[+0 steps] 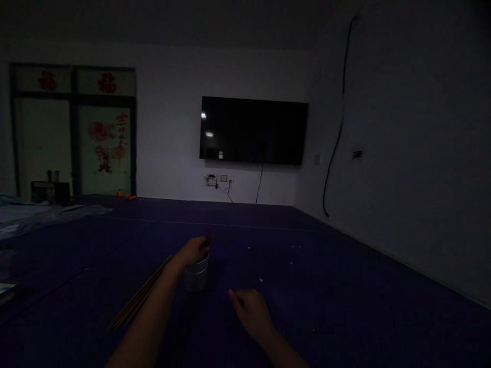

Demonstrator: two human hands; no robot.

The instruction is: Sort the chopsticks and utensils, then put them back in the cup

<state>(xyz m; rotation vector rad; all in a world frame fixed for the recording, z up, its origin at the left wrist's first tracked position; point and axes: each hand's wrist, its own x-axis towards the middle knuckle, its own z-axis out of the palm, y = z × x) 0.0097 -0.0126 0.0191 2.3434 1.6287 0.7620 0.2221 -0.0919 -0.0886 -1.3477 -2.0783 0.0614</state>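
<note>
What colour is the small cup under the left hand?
The cup is white; the head view shows it best.

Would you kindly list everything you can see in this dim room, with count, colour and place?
surface: one, dark blue, across the lower frame
television: one, black, centre background
sockets: a few, white, below the television
cable: one, black, hanging at upper right
paper decorations: several, red, far left background
plastic sheet: one, clear, far left on the surface
cup: one, white, centre of the surface
sticks: a bundle, tan, lying left of the cup
left hand: one, over the cup's rim
right hand: one, empty, right of the cup
</note>
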